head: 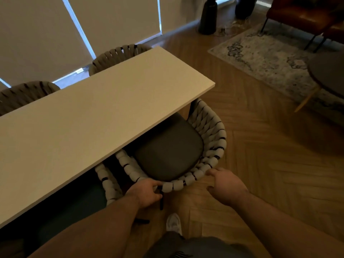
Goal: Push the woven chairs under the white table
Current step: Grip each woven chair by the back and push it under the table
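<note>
A long white table [96, 112] runs from the lower left to the middle of the view. A woven chair [210, 131] with a dark seat cushion stands at its near right end, the front of the seat under the tabletop. My left hand [146, 193] grips the chair's woven back rim. My right hand [226, 185] hovers open just right of the rim, fingertips close to it. A second woven chair [108, 185] sits further left, mostly under the table. Two more woven chairs [119, 54] [28, 92] stand at the far side.
Herringbone wood floor [270, 155] lies to the right. A patterned rug [270, 58], a dark round side table [327, 71] and a brown leather seat [305, 13] are at the upper right. Blinds cover the windows behind the table. My shoe [174, 223] is below the chair.
</note>
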